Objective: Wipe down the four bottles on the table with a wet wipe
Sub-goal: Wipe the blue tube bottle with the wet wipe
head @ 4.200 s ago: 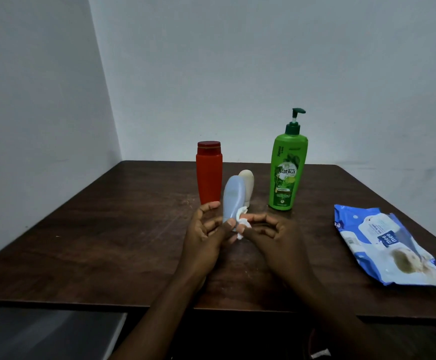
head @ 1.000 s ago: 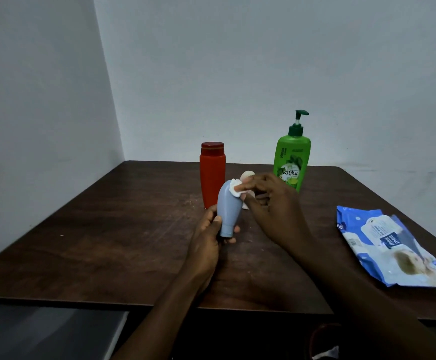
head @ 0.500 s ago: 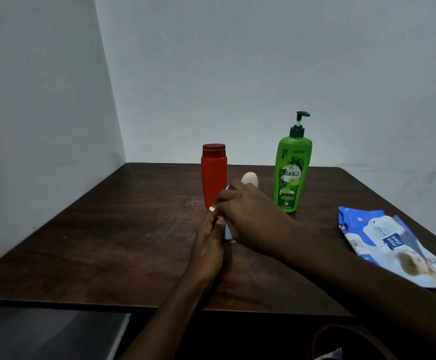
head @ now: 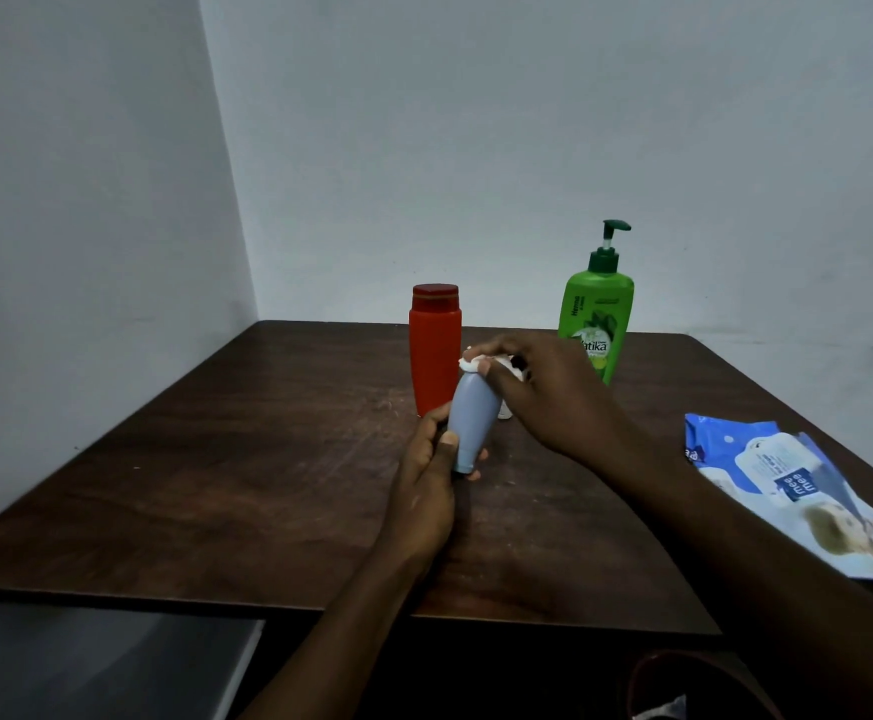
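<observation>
My left hand (head: 426, 480) grips the narrow lower end of a grey-blue bottle (head: 468, 418), held above the dark wooden table (head: 247, 475). My right hand (head: 543, 392) pinches a small white wet wipe (head: 471, 363) against the bottle's upper end. Behind stand a red bottle (head: 434, 348) and a green pump bottle (head: 598, 309). A white bottle (head: 506, 410) is mostly hidden behind my right hand.
A blue and white pack of wet wipes (head: 793, 491) lies at the table's right edge. White walls meet in a corner behind the table. A dark round container rim (head: 684, 667) shows below the front edge.
My right hand has slid the wipe from low on the grey-blue bottle up to its top end. My left hand keeps its grip on the bottle.
</observation>
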`<action>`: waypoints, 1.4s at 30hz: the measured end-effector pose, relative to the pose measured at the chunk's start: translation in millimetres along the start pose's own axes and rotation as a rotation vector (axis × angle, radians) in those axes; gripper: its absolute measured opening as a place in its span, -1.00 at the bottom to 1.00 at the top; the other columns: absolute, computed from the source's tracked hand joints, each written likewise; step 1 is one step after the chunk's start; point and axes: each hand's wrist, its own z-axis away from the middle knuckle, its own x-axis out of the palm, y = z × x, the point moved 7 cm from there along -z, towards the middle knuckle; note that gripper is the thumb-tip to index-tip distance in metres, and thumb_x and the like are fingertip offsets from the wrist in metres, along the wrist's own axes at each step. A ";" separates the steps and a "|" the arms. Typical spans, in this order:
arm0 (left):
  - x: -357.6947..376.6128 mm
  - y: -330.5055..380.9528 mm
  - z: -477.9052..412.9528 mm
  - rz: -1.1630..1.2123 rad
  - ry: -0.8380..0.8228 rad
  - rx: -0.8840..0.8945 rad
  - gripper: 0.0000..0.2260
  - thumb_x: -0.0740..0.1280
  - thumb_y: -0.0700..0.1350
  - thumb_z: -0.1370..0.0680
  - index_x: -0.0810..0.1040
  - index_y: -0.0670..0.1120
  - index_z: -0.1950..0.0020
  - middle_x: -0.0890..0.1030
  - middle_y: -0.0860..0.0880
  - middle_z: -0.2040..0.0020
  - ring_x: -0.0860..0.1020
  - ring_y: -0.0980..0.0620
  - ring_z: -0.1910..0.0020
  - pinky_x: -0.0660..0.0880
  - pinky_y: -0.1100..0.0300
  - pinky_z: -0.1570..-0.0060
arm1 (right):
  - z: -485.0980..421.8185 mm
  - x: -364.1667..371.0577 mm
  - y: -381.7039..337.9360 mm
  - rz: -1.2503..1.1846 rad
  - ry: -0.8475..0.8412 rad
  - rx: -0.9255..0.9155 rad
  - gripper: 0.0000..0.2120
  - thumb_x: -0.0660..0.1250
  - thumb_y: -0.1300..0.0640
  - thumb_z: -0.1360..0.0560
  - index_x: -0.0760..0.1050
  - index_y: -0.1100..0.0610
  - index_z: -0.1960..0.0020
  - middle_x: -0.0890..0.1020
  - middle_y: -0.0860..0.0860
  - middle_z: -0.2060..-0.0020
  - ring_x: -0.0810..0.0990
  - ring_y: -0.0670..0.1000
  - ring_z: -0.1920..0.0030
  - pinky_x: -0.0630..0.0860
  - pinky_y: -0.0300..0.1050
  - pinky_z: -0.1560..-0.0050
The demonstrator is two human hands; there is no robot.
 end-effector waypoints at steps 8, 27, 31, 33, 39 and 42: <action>0.1 13.9 4.3 -0.029 -0.018 0.032 -0.67 0.18 -0.15 -0.68 0.46 0.32 -0.21 0.52 0.33 -0.18 0.50 0.35 -0.15 0.45 0.29 -0.13 | 21.0 7.3 26.5 -0.400 0.054 0.282 -0.81 0.30 0.09 -0.64 0.67 -0.04 -0.16 0.72 -0.06 -0.01 0.69 0.04 0.05 0.68 0.05 0.10; 10.2 35.6 22.1 -0.133 -0.095 0.310 -0.56 0.36 -0.32 -0.58 0.41 -0.03 -0.42 0.53 0.10 -0.33 0.51 0.18 -0.31 0.48 0.34 -0.17 | 47.9 16.7 52.0 -1.176 -0.178 0.676 -0.59 0.11 0.23 -0.66 0.74 0.23 0.06 0.27 0.53 -0.36 0.51 0.26 -0.22 0.68 -0.07 -0.02; 14.5 29.5 18.9 -0.130 -0.134 0.240 -0.49 0.45 -0.27 -0.53 0.41 0.04 -0.42 0.55 0.19 -0.32 0.52 0.20 -0.31 0.52 0.27 -0.21 | 46.7 11.1 54.3 -1.158 -0.238 0.661 -0.65 0.13 0.21 -0.65 0.69 0.31 -0.08 0.49 0.45 -0.24 0.48 0.34 -0.25 0.66 -0.06 -0.08; 16.3 27.5 18.5 -0.120 -0.147 0.199 -0.49 0.48 -0.24 -0.52 0.42 0.07 -0.40 0.56 0.17 -0.31 0.53 0.25 -0.29 0.52 0.30 -0.20 | 44.5 3.2 54.4 -1.121 -0.219 0.651 -0.66 0.14 0.22 -0.65 0.58 0.39 -0.20 0.61 0.32 -0.21 0.59 0.23 -0.21 0.66 -0.05 -0.10; 11.3 23.5 16.4 -0.203 -0.086 0.166 -0.50 0.55 -0.08 -0.46 0.50 0.05 -0.37 0.61 0.15 -0.24 0.57 0.25 -0.21 0.58 0.21 -0.18 | 36.4 -17.9 54.5 -0.838 -0.080 0.484 -0.76 0.26 0.28 -0.60 0.70 0.15 -0.10 0.72 0.11 -0.09 0.64 0.17 -0.22 0.51 0.13 -0.33; 7.5 20.2 14.8 -0.220 -0.025 0.143 -0.48 0.59 -0.05 -0.42 0.54 0.08 -0.34 0.64 0.15 -0.20 0.60 0.24 -0.16 0.60 0.18 -0.14 | 39.3 -36.0 32.2 -0.513 0.033 0.263 -0.77 0.35 0.22 -0.59 0.71 -0.05 -0.08 0.73 -0.12 -0.05 0.66 -0.12 -0.15 0.53 -0.16 -0.23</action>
